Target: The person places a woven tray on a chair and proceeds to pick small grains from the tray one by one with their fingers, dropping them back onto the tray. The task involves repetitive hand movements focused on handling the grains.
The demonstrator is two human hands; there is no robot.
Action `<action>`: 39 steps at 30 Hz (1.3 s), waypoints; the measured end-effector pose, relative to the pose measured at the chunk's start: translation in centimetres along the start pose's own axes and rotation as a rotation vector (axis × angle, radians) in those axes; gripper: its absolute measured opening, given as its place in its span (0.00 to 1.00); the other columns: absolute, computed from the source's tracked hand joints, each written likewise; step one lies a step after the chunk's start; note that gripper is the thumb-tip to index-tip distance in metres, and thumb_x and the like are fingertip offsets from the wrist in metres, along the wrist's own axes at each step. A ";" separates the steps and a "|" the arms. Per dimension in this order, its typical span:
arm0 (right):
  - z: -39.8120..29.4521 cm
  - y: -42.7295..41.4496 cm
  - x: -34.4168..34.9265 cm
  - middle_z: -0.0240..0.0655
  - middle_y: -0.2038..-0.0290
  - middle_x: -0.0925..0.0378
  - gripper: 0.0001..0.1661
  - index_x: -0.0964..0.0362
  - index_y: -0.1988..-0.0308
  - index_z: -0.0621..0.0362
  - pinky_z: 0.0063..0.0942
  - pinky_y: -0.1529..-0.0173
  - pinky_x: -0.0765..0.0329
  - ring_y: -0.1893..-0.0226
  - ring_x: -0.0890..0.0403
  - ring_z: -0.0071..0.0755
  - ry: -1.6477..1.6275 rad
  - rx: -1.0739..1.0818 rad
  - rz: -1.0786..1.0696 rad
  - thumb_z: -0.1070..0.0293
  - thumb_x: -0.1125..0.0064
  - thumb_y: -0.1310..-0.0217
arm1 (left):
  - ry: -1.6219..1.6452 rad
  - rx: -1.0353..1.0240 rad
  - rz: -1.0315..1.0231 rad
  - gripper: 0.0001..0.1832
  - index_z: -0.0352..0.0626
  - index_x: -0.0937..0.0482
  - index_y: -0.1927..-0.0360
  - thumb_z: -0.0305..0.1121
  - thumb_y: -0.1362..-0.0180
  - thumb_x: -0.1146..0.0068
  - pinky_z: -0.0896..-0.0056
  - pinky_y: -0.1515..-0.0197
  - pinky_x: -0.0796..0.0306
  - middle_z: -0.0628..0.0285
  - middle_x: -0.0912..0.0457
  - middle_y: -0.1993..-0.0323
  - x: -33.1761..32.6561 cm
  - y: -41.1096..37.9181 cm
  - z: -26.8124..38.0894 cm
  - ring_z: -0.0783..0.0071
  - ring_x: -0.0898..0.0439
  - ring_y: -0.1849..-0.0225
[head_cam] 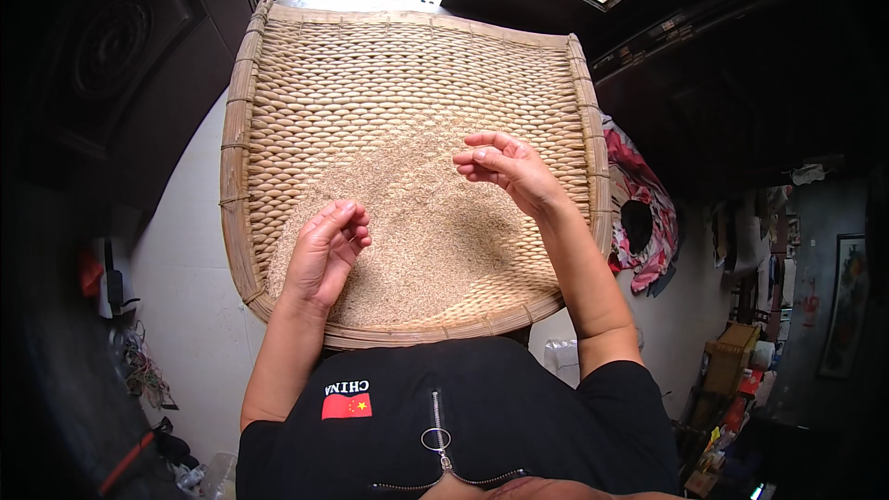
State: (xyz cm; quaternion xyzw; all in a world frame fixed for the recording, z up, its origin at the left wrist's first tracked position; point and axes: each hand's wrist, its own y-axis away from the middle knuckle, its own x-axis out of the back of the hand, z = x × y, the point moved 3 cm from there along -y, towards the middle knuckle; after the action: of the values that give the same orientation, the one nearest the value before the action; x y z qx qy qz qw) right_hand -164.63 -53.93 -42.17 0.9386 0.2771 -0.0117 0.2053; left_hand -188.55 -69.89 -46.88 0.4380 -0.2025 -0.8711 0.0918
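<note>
Before me lies a wide woven winnowing basket (410, 62) with a bound rim, its near edge close to my body. A layer of small brownish grain (417, 250) covers its near and middle part, thinning out toward the far weave. Over the left side of the grain is my left hand (332, 246), fingers curled and thumb against the index finger; nothing shows in it. Farther out, above the right side of the grain, my right hand (510, 167) has its thumb drawn close to the bent fingers. Any tiny thing between those fingertips is too small to make out.
A dark carved door panel (114, 48) stands at left, and another dark door (694, 83) at right. Red, pink and white patterned cloth (642, 201) lies beside the basket's right rim. Tangled wires (144, 368) are on the left floor; a wooden cabinet (729, 354) stands at lower right.
</note>
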 end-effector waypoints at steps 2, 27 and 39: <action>0.0 0.0 -0.2 0.48 0.54 0.20 0.17 0.34 0.46 0.66 0.28 0.50 0.18 0.56 0.17 0.35 -0.025 0.003 0.005 0.70 0.50 0.31 | -0.001 0.001 -0.005 0.05 0.43 0.24 0.64 0.32 0.35 0.47 0.76 0.60 0.27 0.65 0.22 0.67 0.0 0.0 0.0 0.79 0.25 0.67; -3.5 1.8 5.4 0.36 0.66 0.15 0.07 0.19 0.61 0.59 0.23 0.62 0.21 0.66 0.16 0.25 0.830 0.313 0.501 0.76 0.40 0.41 | -0.116 -0.036 0.009 0.04 0.41 0.23 0.62 0.29 0.38 0.42 0.79 0.61 0.27 0.65 0.20 0.67 -0.5 0.3 0.0 0.80 0.23 0.67; 2.3 0.2 10.0 0.40 0.65 0.24 0.05 0.22 0.66 0.54 0.44 0.57 0.24 0.61 0.21 0.50 1.566 0.311 0.434 0.67 0.40 0.44 | -0.151 -0.044 0.003 0.02 0.42 0.23 0.64 0.27 0.39 0.42 0.79 0.62 0.27 0.66 0.20 0.69 -0.4 0.1 -0.1 0.79 0.23 0.67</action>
State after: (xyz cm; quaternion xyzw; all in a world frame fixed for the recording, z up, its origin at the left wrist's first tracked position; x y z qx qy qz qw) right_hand -155.87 -49.86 -45.55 0.7253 0.1477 0.6474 -0.1819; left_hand -188.26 -69.86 -46.61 0.3687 -0.1904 -0.9056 0.0873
